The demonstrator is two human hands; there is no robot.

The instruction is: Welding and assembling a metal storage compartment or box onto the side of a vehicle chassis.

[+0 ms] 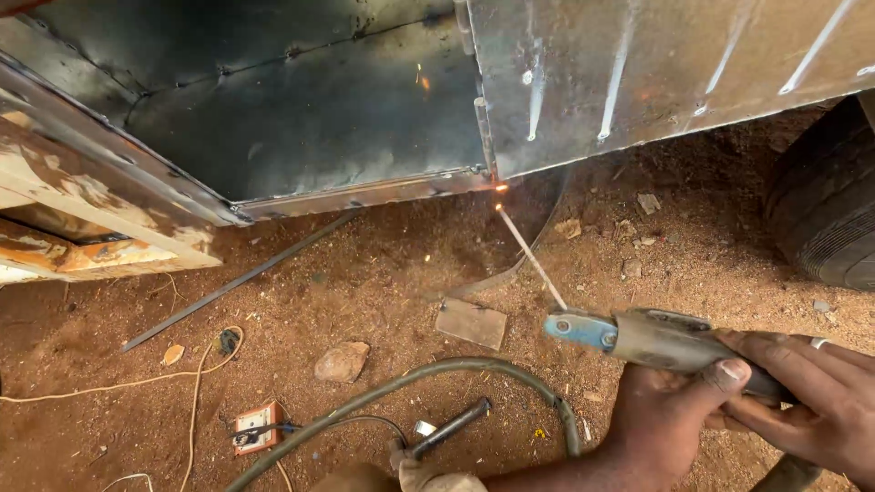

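Both my hands grip a welding electrode holder (638, 337) at the lower right. My left hand (670, 415) wraps it from below, thumb on top. My right hand (807, 396) clasps the handle's rear end and wears a ring. A thin welding rod (531, 257) sticks out of the blue jaw up and to the left. Its glowing tip sits just under the bottom corner of a metal sheet panel (638, 64), where a small orange spark (500, 189) shows at the seam with a dark metal panel (301, 109).
A thick grey cable (428, 374) curves across the red dirt. A small orange-and-white socket box (257, 426), thin wires, a stone (342, 362), a flat metal plate (471, 322), a long metal strip (237, 281) and a hammer (448, 426) lie around. A tyre (829, 210) stands at the right.
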